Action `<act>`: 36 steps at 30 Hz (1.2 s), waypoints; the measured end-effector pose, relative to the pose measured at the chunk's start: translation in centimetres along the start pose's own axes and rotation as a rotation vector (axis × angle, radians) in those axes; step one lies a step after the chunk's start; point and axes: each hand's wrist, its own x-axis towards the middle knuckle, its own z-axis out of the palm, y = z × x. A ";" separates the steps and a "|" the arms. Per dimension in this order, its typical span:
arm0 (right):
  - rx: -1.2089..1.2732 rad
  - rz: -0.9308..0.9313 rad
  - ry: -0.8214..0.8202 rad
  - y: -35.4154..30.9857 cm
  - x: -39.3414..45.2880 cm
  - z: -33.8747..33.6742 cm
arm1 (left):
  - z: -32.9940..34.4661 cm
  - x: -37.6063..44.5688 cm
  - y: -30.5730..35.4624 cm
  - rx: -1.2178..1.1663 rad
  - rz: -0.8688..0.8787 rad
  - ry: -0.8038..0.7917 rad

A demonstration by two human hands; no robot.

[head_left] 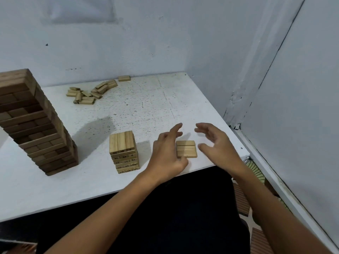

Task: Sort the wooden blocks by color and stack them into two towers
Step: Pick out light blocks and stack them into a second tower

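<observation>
Pale blue walls meeting at a corner behind a white, speckled bench [146, 107]. Near its front edge, a flat layer of three pale wooden blocks [186, 149], laid side by side, with both hands close around it. Left hand [167, 153] just beside the layer's left edge, fingers [176, 128] loosely spread, thumb touching or nearly touching the near corner, gripping nothing. Right hand [216, 143] hovering apart on the right side, fingers gently curved and open, holding nothing. Likely light, stiff and smooth-sided pieces, prone to slipping out of line; best squeezed together by the two outer long faces so all three lift as one. To the left, a short tower of pale numbered blocks [124, 153], square-edged, layers crossing. Further left, a tall tower of darker brown wooden blocks [33, 123], leaning in the wide-angle view and probably easy to topple. Far across the bench, a loose scatter of pale blocks [91, 92] not yet stacked.
</observation>
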 end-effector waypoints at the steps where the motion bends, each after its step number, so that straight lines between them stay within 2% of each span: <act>1: -0.095 -0.005 -0.097 0.2 0.0 -0.6 | -0.2 -0.1 -0.2 0.047 -0.003 -0.039; 3: -0.202 -0.005 -0.250 0.5 0.0 -1.3 | -0.5 -0.2 -0.6 0.089 -0.010 -0.075; 6: -0.275 -0.005 -0.325 0.9 0.3 -1.3 | -0.7 -0.3 -0.8 0.099 -0.011 -0.075; 17: -0.222 0.015 -0.246 1.3 0.6 -0.7 | -0.6 0.0 -1.1 0.096 0.009 -0.046; 36: -0.143 0.019 -0.230 2.3 0.2 -0.9 | -0.9 0.1 -2.1 0.017 -0.022 -0.037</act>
